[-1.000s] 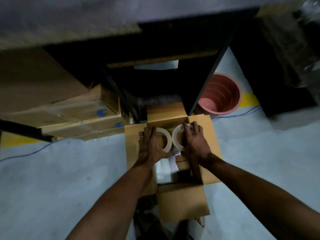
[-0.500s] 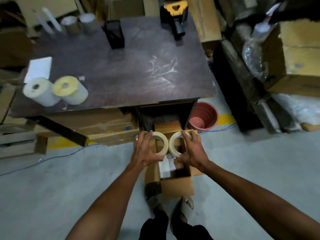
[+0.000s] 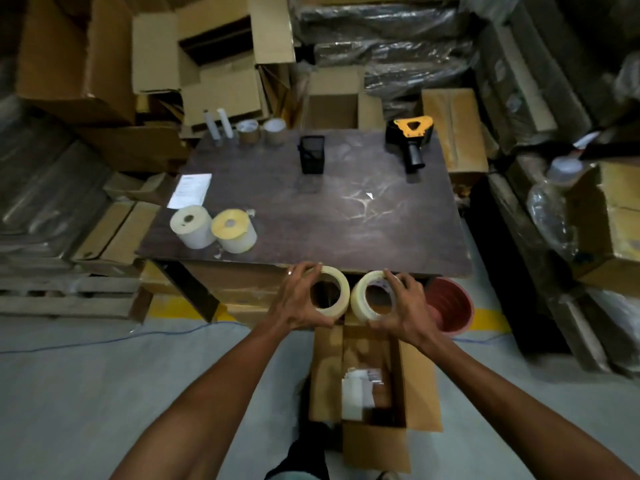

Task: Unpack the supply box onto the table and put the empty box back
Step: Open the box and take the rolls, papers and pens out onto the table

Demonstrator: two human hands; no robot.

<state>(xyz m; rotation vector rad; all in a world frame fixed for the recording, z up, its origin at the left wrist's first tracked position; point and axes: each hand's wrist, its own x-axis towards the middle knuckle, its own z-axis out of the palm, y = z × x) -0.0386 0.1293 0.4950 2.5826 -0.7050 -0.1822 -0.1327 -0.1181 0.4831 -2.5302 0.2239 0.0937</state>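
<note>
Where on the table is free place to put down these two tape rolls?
The table is bare along its near edge and middle, between the yellow roll and the right side. The far-left corner, with upright rolls, is crowded.

Low in the frame's middle, the left hand (image 3: 300, 299) grips one tape roll (image 3: 333, 292) and the right hand (image 3: 403, 306) another tape roll (image 3: 367, 295), side by side just below the dark tabletop (image 3: 346, 216) edge. The open supply box (image 3: 375, 382) sits on the floor beneath them, papers inside.
</note>
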